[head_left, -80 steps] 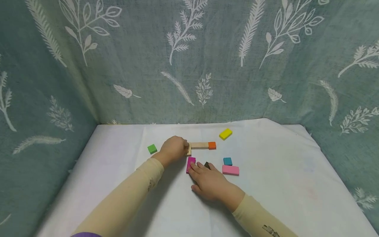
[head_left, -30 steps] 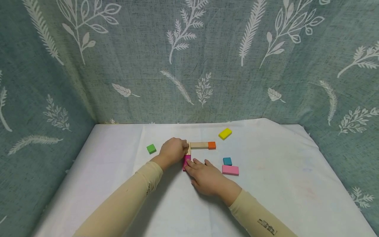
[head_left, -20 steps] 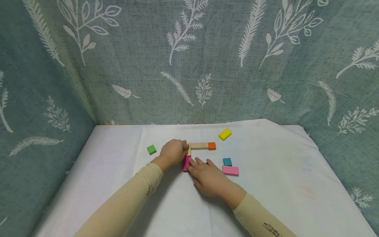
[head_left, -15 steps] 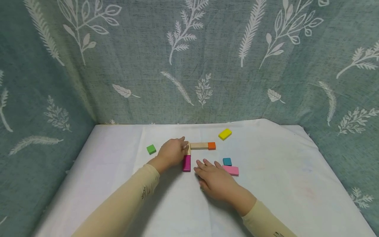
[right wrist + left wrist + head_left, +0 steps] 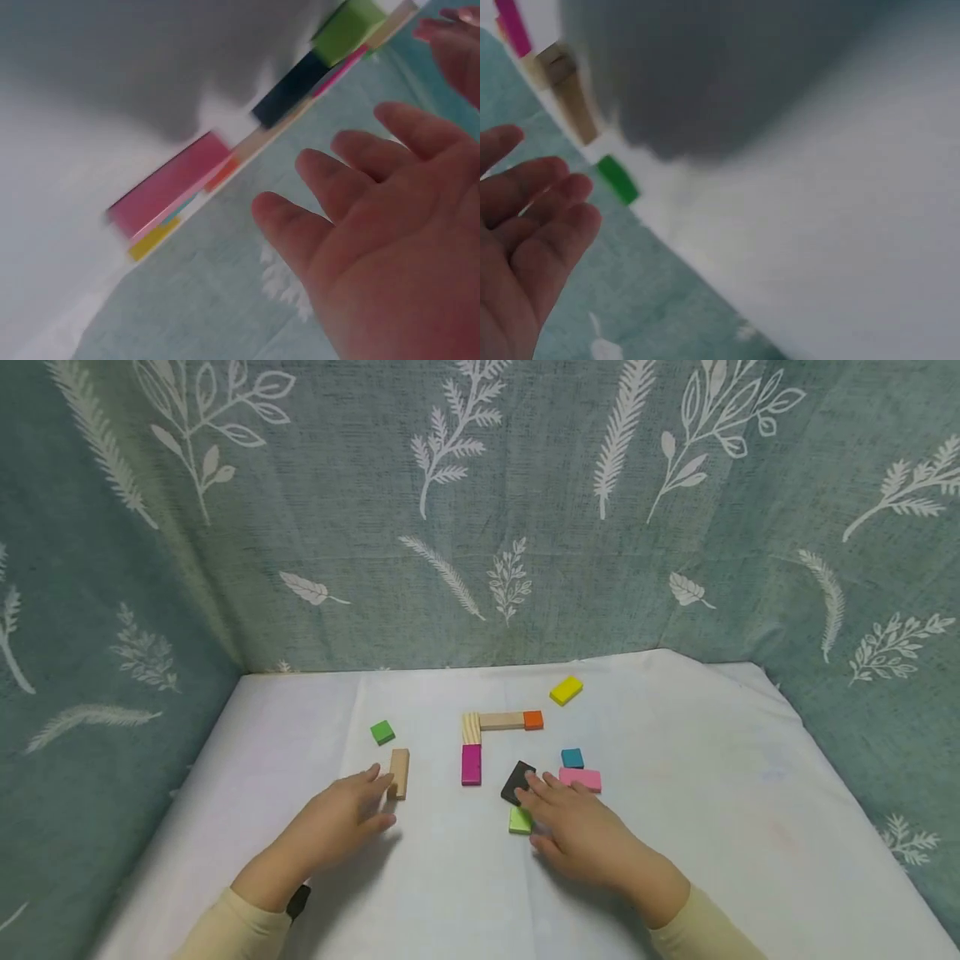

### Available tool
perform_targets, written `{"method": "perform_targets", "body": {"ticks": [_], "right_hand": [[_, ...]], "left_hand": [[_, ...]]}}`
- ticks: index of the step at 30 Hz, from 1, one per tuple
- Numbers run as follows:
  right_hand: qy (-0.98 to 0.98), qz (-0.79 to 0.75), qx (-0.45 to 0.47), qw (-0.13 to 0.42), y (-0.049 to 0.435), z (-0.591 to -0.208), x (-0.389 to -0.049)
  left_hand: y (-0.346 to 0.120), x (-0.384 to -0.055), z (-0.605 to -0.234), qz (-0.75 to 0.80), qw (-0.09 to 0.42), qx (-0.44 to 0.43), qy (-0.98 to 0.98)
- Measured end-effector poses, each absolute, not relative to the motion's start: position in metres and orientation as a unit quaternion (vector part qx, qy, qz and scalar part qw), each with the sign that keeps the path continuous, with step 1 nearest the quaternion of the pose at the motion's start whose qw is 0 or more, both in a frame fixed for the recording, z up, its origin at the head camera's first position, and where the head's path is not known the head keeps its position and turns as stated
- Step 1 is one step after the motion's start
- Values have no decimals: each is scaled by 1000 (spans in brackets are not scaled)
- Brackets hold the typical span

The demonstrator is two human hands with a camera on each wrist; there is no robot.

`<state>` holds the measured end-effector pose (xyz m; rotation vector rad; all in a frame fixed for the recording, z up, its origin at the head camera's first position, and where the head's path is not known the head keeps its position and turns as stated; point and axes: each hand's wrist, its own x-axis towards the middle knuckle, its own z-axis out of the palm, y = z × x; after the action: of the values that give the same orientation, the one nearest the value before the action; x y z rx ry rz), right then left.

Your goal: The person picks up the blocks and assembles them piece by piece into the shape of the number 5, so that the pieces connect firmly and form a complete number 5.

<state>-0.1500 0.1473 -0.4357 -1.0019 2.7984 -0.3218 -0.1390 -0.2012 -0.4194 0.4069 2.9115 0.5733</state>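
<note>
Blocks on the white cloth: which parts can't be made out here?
Black block: head view, right side hidden by the right hand.
Blue block: right wrist view, mostly hidden by the pink block.
Magenta block: left wrist view, cut off by the top edge.

Left hand (image 5: 532, 240) at the left edge, palm in view, fingers reaching loosely toward the upper right! Just beyond the fingertips, a green block (image 5: 618, 180), blurred, sits by the slanting edge of the white table (image 5: 832, 247). Up from it, a wooden block (image 5: 576, 109), its near end darker. And tucked in the top corner, a magenta block (image 5: 514, 26), cut by the frame! A soft grey shadow (image 5: 705, 75) sprawls overhead; teal fabric (image 5: 667, 285) fills the bottom.
</note>
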Motion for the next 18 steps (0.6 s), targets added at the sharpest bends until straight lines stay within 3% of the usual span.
{"method": "perform_targets", "body": {"ticks": [6, 11, 15, 18], "right_hand": [[944, -77, -300, 113, 132, -441, -164], [946, -78, -282, 137, 134, -446, -165], [943, -123, -296, 94, 142, -446, -155], [941, -171, -289, 44, 152, -441, -148]], "left_hand": [[-198, -119, -439, 202, 143, 115, 962], [-190, -111, -441, 182, 170, 107, 963], [-191, -108, -437, 186, 178, 101, 961], [-188, -102, -434, 185, 150, 93, 967]]}}
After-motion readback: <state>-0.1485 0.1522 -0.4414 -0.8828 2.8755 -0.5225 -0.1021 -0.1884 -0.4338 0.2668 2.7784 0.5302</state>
